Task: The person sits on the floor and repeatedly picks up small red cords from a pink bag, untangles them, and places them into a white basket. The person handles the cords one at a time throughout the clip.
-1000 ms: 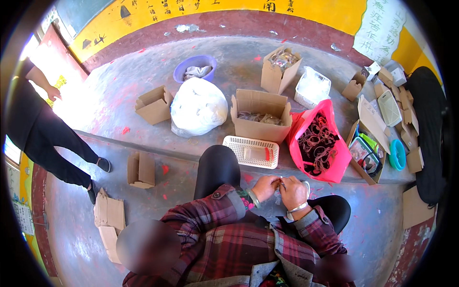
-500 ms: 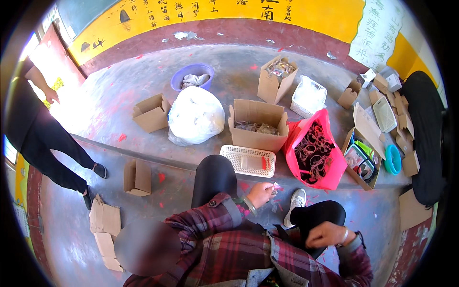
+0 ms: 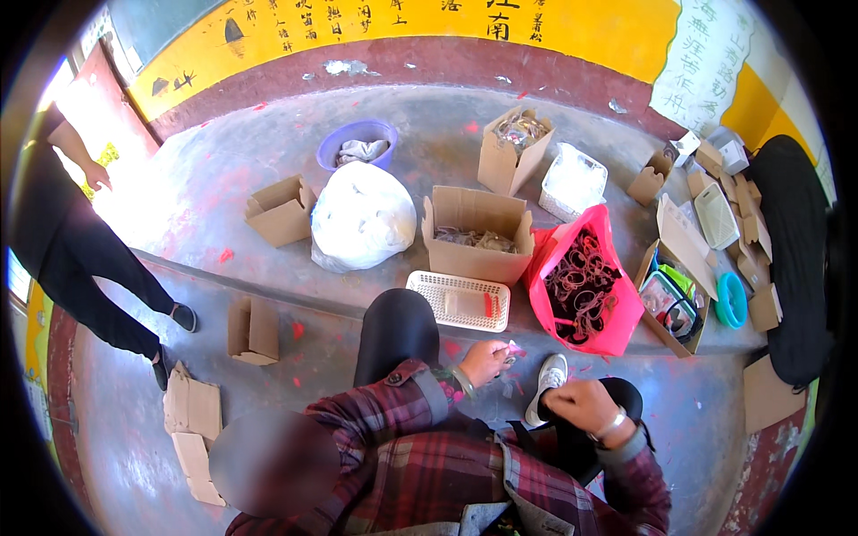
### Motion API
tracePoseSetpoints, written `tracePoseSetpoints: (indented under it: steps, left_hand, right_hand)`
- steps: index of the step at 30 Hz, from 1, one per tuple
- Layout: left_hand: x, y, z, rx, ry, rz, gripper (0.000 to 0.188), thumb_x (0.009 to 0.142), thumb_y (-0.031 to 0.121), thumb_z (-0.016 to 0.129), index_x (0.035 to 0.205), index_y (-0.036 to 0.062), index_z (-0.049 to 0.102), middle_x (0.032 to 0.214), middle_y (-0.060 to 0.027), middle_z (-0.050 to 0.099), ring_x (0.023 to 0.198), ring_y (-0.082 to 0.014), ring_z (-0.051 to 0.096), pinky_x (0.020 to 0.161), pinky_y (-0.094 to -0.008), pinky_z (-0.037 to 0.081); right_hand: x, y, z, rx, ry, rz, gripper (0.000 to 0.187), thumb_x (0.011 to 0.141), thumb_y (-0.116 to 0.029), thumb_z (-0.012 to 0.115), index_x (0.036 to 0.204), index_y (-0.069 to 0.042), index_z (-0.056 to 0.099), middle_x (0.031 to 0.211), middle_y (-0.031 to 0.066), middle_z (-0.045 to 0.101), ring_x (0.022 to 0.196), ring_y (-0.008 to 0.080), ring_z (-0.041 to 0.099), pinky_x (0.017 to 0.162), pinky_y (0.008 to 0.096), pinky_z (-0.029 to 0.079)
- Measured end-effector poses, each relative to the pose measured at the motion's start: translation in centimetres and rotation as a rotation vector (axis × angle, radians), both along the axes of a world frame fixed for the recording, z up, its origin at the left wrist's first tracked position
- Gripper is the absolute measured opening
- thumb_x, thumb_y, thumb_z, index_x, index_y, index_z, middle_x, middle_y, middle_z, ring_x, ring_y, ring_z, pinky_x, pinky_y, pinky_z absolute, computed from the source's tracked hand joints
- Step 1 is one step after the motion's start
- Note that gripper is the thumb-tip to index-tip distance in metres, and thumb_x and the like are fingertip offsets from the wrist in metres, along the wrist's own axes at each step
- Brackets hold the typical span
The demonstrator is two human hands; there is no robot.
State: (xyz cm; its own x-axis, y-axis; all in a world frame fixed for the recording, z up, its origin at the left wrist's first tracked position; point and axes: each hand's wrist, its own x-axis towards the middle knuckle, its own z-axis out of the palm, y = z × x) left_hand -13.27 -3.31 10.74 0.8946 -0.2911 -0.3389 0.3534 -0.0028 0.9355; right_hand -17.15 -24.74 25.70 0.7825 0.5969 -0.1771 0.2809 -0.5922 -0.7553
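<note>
My left hand (image 3: 485, 363) is held over the floor beside my black-trousered knee, its fingers pinched on a small pink and white piece (image 3: 514, 350). Lower and to the right, my right hand (image 3: 579, 404) is curled into a fist above my other knee, with a silver bangle on its wrist; nothing shows in it. A white shoe (image 3: 547, 382) lies between the two hands. Just beyond them on the step are a white slotted basket (image 3: 438, 299) and an open pink bag (image 3: 617, 322) full of dark rings.
On the raised concrete stand an open cardboard box (image 3: 478, 259), a white sack (image 3: 362, 219), a purple basin (image 3: 386, 134), more boxes (image 3: 281, 210) and a white tub (image 3: 572, 183). Folded cartons (image 3: 192, 406) lie left. Another person (image 3: 71, 241) stands far left. A black bag (image 3: 795, 259) is at right.
My hands were together a second ago. The right hand then dropped away to the lower right and has now come partway back up. The left hand stays near the knee.
</note>
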Motion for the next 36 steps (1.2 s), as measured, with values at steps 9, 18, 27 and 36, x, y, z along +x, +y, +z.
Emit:
tracePoseSetpoints:
  steps: [9,18,27,36]
  left_hand:
    - [0.6,0.4,-0.8,-0.021,0.014,0.040,0.020,0.090,0.013,0.046,0.097,0.0013,0.061,0.077,-0.0007,0.060,0.059,-0.0060,0.051,0.051,-0.0203,0.042]
    - [0.4,0.0,-0.5,-0.058,0.001,0.037,0.020,0.090,0.011,0.044,0.091,-0.0006,0.060,0.072,-0.0012,0.057,0.055,-0.0068,0.049,0.049,-0.0208,0.041]
    - [0.4,0.0,-0.6,-0.027,-0.005,0.021,0.020,0.090,0.013,0.045,0.087,0.0000,0.060,0.070,-0.0007,0.056,0.054,-0.0061,0.048,0.048,-0.0207,0.040]
    - [0.2,-0.2,-0.8,-0.023,-0.003,0.020,0.021,0.091,0.015,0.046,0.091,-0.0004,0.061,0.072,-0.0004,0.057,0.056,-0.0058,0.049,0.050,-0.0205,0.042]
  right_hand:
    - [4.6,8.3,-8.2,0.250,-0.388,-0.331,0.010,0.075,-0.012,0.060,0.081,-0.004,0.064,0.077,0.0141,0.060,0.070,0.0324,0.059,0.059,0.0383,0.046]
    - [3.7,8.3,-8.5,-0.017,-0.534,-0.286,0.016,0.073,-0.009,0.057,0.089,-0.006,0.060,0.082,0.0134,0.058,0.075,0.0335,0.057,0.064,0.0415,0.047]
    - [3.4,8.3,-8.5,-0.055,-0.589,-0.300,0.013,0.073,-0.010,0.057,0.085,-0.005,0.060,0.080,0.0130,0.057,0.074,0.0330,0.057,0.064,0.0418,0.047]
    - [3.1,8.1,-8.2,-0.107,-0.577,-0.300,0.011,0.073,-0.010,0.056,0.083,-0.005,0.060,0.078,0.0132,0.056,0.074,0.0331,0.057,0.064,0.0418,0.047]
